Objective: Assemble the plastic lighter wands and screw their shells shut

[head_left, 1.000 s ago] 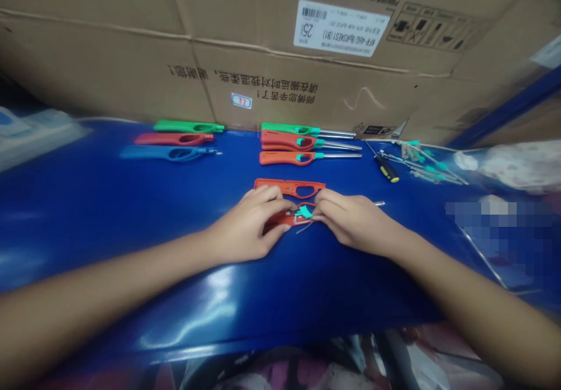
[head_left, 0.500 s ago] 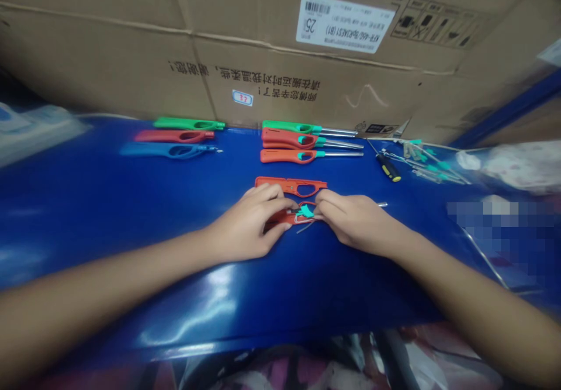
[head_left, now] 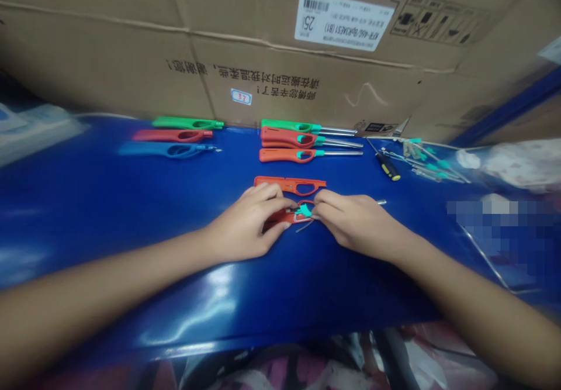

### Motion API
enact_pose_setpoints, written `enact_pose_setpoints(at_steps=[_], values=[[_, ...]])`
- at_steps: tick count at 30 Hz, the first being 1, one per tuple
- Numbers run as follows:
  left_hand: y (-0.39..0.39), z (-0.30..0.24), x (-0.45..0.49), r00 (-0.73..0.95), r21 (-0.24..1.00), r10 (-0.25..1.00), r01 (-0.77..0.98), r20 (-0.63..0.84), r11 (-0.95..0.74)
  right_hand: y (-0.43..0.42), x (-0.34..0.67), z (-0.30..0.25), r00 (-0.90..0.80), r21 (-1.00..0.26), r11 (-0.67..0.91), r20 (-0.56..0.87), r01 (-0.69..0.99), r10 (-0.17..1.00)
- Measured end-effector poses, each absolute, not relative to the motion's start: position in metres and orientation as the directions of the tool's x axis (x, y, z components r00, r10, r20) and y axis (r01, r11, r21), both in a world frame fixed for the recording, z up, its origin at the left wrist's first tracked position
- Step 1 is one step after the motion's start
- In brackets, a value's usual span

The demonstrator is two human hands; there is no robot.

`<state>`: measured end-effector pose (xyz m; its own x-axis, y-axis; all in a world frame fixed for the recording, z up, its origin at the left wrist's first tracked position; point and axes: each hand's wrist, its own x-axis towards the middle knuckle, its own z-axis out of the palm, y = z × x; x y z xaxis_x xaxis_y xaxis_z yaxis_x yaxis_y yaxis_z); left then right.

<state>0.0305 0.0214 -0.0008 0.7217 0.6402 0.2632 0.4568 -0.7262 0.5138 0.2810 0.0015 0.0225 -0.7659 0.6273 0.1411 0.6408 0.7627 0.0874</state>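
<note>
Between my hands lies an opened red-orange lighter body with a teal trigger and thin wires showing in it. My left hand is closed around its left end, thumb at the near side and fingertips near a small dark part beside the trigger. At the other end, my right hand is pinched on the lighter; its fingertips hide the exact grip. A metal tube tip sticks out beyond my right hand. Just behind lies the matching orange half shell, partly behind my left fingers.
Complete lighters with metal tubes lie at the back middle. Green, red and blue lighter bodies are at back left. A screwdriver and a pile of trigger parts lie at right. A cardboard box walls the rear.
Both hands keep nearly the same pose on the lighter. The whole view has shifted very slightly; nothing was taken up or let go.
</note>
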Motion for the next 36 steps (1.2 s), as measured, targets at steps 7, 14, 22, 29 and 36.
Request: enact_pose_setpoints(at_steps=[7, 14, 22, 29, 36], values=[[0.0220, -0.0004, 0.0313, 0.720, 0.526, 0.643, 0.451, 0.262, -0.720, 0.0003, 0.2792, 0.0214, -0.759, 0.105, 0.755, 0.179, 0.648, 0.627], [0.0220, 0.0002, 0.0315, 0.715, 0.533, 0.646, 0.449, 0.268, -0.717, 0.0016, 0.2804, 0.0185, -0.753, 0.093, 0.752, 0.183, 0.653, 0.631], [0.0217, 0.0000, 0.0315, 0.718, 0.528, 0.650, 0.461, 0.249, -0.713, 0.0028, 0.2796, 0.0154, -0.775, 0.134, 0.766, 0.195, 0.629, 0.602], [0.0226, -0.0005, 0.0313, 0.712, 0.560, 0.661, 0.456, 0.236, -0.692, 0.0038, 0.2807, 0.0135, -0.785, 0.208, 0.758, 0.210, 0.618, 0.583], [0.0232, -0.0008, 0.0308, 0.702, 0.583, 0.674, 0.456, 0.229, -0.673, 0.0050, 0.2805, 0.0152, -0.783, 0.134, 0.774, 0.172, 0.619, 0.597]])
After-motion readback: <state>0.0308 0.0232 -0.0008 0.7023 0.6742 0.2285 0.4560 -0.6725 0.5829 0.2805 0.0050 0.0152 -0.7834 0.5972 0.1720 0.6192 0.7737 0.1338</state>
